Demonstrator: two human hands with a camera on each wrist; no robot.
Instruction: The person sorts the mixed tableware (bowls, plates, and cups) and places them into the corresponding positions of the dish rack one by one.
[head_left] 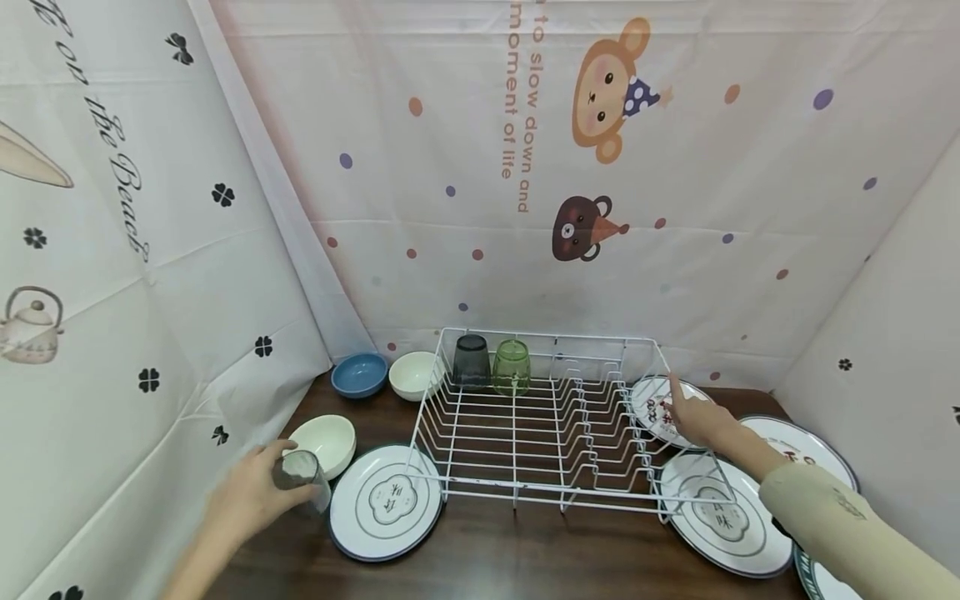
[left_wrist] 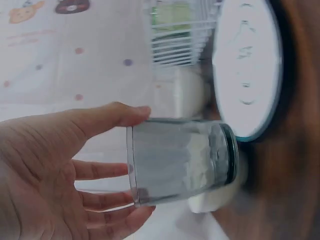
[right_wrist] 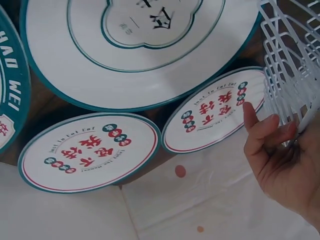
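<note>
Even, bright, diffuse light; faint shadows under the dish rack (head_left: 536, 417). Head view bows at edges. Left wrist view soft, background behind the glass (left_wrist: 180, 160) blurred.

plate at lower right corner (head_left: 825, 583): cut by head frame edge, only a rim sliver shows
small plate (head_left: 656, 408): partly behind dish rack (head_left: 540, 417) wires and right hand (head_left: 697, 417)
cream bowl (left_wrist: 182, 92): blurred in left wrist view, lower part behind clear glass (left_wrist: 182, 160)
teal-lettered plate (right_wrist: 10, 100): cut by left edge, lettering incomplete
</note>
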